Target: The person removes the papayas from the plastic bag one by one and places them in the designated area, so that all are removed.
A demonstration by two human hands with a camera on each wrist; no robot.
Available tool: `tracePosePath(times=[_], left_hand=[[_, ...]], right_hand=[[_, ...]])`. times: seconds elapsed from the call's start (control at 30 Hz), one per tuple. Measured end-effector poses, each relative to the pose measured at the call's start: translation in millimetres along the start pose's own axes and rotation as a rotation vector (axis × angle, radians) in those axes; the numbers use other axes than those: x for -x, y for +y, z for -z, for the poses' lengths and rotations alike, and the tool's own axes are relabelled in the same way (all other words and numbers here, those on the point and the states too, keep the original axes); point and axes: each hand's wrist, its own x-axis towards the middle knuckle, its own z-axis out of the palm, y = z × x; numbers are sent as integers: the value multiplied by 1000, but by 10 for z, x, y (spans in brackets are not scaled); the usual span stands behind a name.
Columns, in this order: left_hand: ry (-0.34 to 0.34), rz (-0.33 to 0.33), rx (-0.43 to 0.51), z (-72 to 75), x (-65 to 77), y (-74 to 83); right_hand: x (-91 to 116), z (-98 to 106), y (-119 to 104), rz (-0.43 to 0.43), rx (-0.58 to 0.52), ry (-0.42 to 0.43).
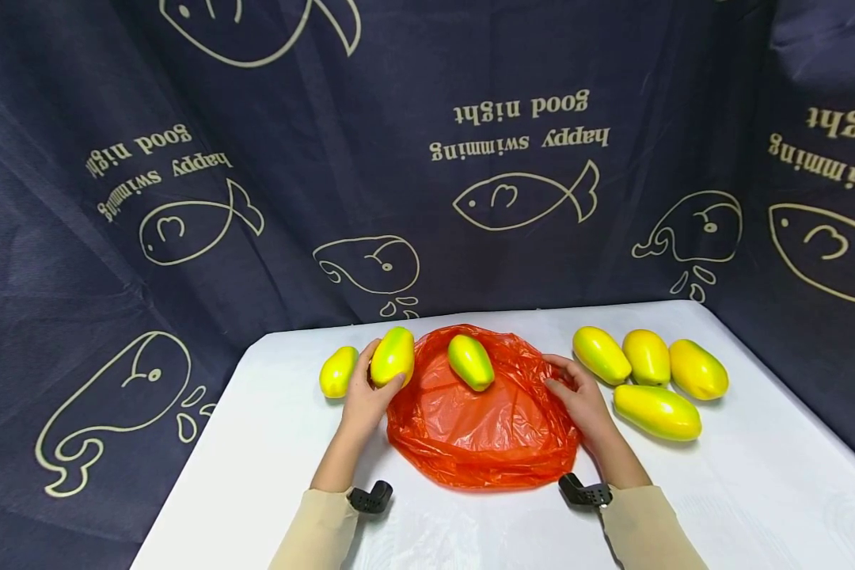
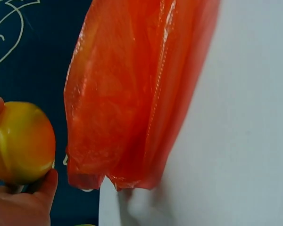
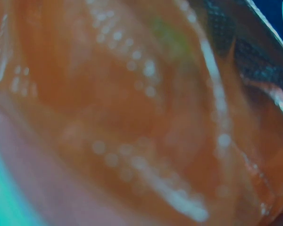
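My left hand (image 1: 365,400) grips a yellow-green papaya (image 1: 393,355) just beyond the left rim of a red plastic bag (image 1: 463,467). In the left wrist view, the fingers hold this papaya (image 2: 26,146) from both sides, apart from the bag (image 2: 118,94). The bag lies spread with its mouth open, and another papaya (image 1: 471,362) rests inside it. At the bag's right rim, my right hand (image 1: 583,400) pinches the thin plastic. Red film (image 3: 122,117) fills most of the blurred right wrist view, hiding the fingertips there.
One papaya (image 1: 338,372) lies left of my left hand. To the right of the bag sits a group of several papayas (image 1: 655,412). All rest on a white table (image 1: 256,475), backed by a dark blue printed cloth (image 1: 399,158).
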Motion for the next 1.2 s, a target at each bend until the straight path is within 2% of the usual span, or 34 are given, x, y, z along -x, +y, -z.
tracePosePath(times=[0.33,0.53,0.9,1.2], left_hand=[[101,68,0,34,-79,-109],[144,66,3,47,-98,-189],[122,68,-27,89,-111,-282],[100,107,-44,95,-113,-305]], right_hand=[[1,6,7,14,-2,3],[13,16,1,13,-23,-11],[18,3,-10,-3,-42,-16],[13,4,-10,-10,-30,-12]])
